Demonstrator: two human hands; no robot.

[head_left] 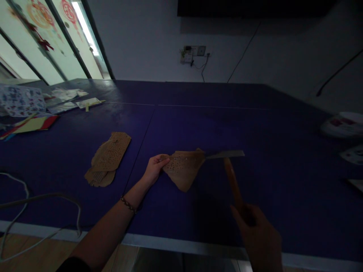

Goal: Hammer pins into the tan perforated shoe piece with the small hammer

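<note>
My left hand [156, 166] pinches the upper left corner of a brown cardboard-like piece [184, 170] dotted with small holes, its lower edge narrowing to a rounded point. My right hand [258, 230], in shadow, is closed around the wooden handle [234, 185] of a tool. A thin, pale metal head [228, 154] sits crosswise on that handle and tapers leftward. Its narrow end is at the right edge of the brown piece; whether they touch I cannot tell. Left of my left hand lies a stack of similar perforated brown pieces [109, 158].
A purple-blue table [170, 124] spans the view. White cables [21, 219] loop over its near left edge. Coloured sheets [34, 124] and a patterned bag-like item [21, 100] lie far left. Pale blurred objects [344, 124] stand at right. Wall sockets [195, 51] with cords are behind.
</note>
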